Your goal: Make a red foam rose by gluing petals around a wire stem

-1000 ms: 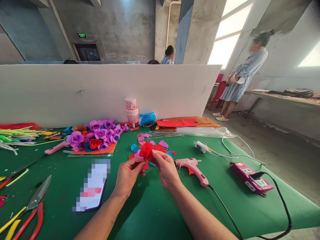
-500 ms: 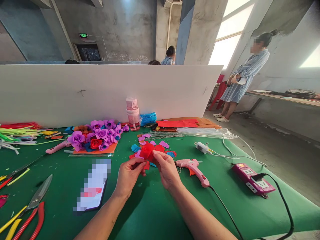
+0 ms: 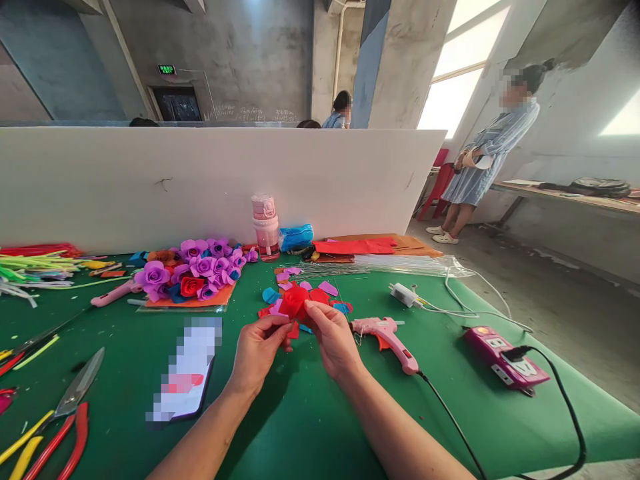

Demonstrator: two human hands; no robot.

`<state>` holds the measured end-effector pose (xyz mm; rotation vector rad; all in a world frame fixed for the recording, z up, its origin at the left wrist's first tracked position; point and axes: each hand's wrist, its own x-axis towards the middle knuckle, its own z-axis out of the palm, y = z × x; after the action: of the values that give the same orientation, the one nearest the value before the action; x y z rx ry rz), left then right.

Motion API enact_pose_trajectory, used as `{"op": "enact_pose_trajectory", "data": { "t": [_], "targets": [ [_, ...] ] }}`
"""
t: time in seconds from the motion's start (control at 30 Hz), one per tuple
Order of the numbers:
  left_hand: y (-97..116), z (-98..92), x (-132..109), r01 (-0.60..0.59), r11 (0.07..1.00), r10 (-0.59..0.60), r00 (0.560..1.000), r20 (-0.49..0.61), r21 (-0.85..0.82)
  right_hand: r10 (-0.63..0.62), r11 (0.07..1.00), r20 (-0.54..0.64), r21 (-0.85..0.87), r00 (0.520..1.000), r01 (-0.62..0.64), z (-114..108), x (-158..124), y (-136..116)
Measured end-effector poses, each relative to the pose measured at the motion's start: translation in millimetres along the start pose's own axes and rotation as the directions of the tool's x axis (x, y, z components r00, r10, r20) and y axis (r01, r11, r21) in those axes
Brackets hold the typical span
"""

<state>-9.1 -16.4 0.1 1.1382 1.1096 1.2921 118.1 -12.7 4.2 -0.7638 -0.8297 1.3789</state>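
A red artificial flower (image 3: 295, 301) is held up between my two hands over the green table. My left hand (image 3: 260, 343) pinches low on it, thumb against fingers. From the other side my right hand (image 3: 333, 333) has thumb and fingers closed on its edge. Cut petals in purple (image 3: 328, 288), blue (image 3: 271, 296) and red lie behind the flower, partly hidden by it. Right of my right hand rests a pink glue gun (image 3: 385, 337), its cord running toward the front edge.
Finished flowers (image 3: 203, 267) lie in a pile at back left. A phone (image 3: 187, 373), scissors (image 3: 75, 393) and pink bottle (image 3: 265, 227) stand or lie about. Right are a white plug adapter (image 3: 405, 295) and purple power strip (image 3: 506, 360). A white board (image 3: 220, 180) borders the back; a person stands beyond.
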Motion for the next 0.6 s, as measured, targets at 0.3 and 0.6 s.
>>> {"op": "enact_pose_trajectory", "data": {
  "t": [0.3,0.6],
  "targets": [
    [-3.3,-1.6,2.1,-0.007,1.000,0.006,1.000,0.019,0.009,-0.007,0.999,0.010,0.048,1.000,0.006,-1.0,0.7,0.5],
    [-1.7,-1.1,0.6,-0.009,1.000,0.008,1.000,0.010,0.011,-0.006,0.999,-0.005,0.053,1.000,0.007,-0.9,0.9,1.5]
  ]
}}
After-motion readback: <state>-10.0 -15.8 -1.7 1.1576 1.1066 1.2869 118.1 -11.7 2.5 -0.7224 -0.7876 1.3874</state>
